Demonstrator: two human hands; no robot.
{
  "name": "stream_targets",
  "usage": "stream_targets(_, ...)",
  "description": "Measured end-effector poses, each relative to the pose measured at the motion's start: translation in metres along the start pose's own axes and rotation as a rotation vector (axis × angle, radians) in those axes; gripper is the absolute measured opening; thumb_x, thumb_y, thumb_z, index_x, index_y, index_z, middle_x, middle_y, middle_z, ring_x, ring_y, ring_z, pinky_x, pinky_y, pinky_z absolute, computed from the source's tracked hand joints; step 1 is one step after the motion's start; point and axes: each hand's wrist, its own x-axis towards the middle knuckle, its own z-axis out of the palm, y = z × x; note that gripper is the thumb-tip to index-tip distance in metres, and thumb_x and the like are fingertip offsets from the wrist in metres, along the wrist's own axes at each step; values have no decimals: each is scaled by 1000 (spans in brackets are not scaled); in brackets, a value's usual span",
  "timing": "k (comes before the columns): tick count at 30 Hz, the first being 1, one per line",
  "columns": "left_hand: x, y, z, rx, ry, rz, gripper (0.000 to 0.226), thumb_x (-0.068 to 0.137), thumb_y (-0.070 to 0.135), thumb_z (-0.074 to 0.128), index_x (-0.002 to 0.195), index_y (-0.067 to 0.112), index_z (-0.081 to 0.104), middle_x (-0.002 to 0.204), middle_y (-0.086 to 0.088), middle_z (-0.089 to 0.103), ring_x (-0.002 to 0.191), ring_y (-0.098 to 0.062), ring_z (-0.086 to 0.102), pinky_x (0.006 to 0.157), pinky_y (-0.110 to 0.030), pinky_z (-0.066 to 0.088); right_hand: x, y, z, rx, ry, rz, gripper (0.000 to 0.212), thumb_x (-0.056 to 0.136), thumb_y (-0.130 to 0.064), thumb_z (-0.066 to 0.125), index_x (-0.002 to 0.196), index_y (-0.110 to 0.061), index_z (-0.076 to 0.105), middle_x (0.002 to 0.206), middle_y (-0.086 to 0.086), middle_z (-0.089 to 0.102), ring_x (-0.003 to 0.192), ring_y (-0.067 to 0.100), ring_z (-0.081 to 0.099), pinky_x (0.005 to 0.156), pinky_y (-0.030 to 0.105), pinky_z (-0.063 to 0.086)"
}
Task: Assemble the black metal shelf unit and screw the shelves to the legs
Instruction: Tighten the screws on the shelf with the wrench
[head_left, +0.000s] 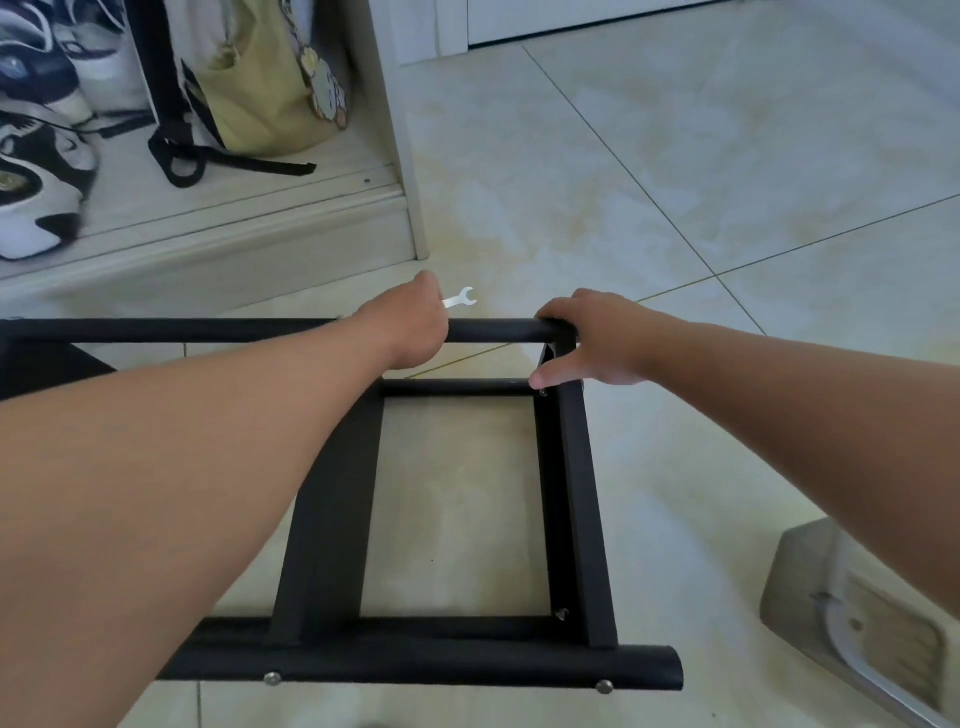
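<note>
Shelf frame (569, 493) of black metal lies on its side on the tiled floor (675, 182). Its far leg tube (493, 330) serves as landmark. The left hand (410, 327) closes over the tube's middle, fingers gripping a small silver wrench (460, 300) whose open end pokes out just beyond the tube. The right hand (597, 338) curls its fingers over the tube's right end, its thumb reaching down to a crossbar (457, 387) just nearer than the tube. Well nearer still, a second leg tube (467, 667) shows 2 screw heads (272, 678).
</note>
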Motion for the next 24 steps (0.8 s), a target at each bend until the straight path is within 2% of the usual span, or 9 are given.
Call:
stream_targets(5,-42,8,-10,-9,170,57,13,104,14,28,105,11,41,85,-6,60,80,-31,54,80,-40,36,-45,-3,-2,101,141,-66,83,71,-63,80,138,-27,49,121,-5,46,116,18,43,90,35,41)
stream_targets(9,-97,20,-35,5,245,102,14,104,11,28,106,10,42,85,-9,62,80,-33,59,90,-43,39,-100,-23,-16,-7,293,-135,82,69,-61,81,133,-19,52,120,-1,48,109,22,47,87,33,41)
stream_targets(13,-158,32,-56,-23,299,82,15,105,18,26,102,16,41,77,1,58,72,-24,54,85,-41,35,-154,-45,-32,-70,311,-160,69,78,-53,79,131,-18,52,116,-5,44,108,23,47,85,35,43)
stream_targets(17,-220,43,-58,-25,193,10,6,102,12,32,104,13,38,74,0,55,66,-21,49,79,-40,36,-209,-72,-25,-101,268,-96,50,84,-42,79,118,-20,49,107,-8,44,106,21,47,76,34,39)
stream_targets(20,-267,51,-51,-101,-1,-49,7,101,9,35,107,7,36,74,-7,49,62,-20,43,56,-34,32,-256,-89,-4,-107,242,-33,50,85,-37,79,118,-20,46,110,-3,52,104,23,49,73,37,44)
stream_targets(21,-282,54,-46,-110,-56,-69,11,101,9,35,111,6,37,76,-7,48,63,-19,42,54,-33,30,-271,-93,4,-115,237,-23,50,85,-36,79,119,-20,45,110,-3,53,104,23,49,73,38,46)
stream_targets(24,-324,55,-18,-166,-49,-149,9,100,8,36,108,9,38,81,-4,49,72,-22,45,63,-35,33,-311,-102,32,-144,243,-5,44,89,-32,73,117,-20,42,108,-2,53,102,24,49,70,38,46)
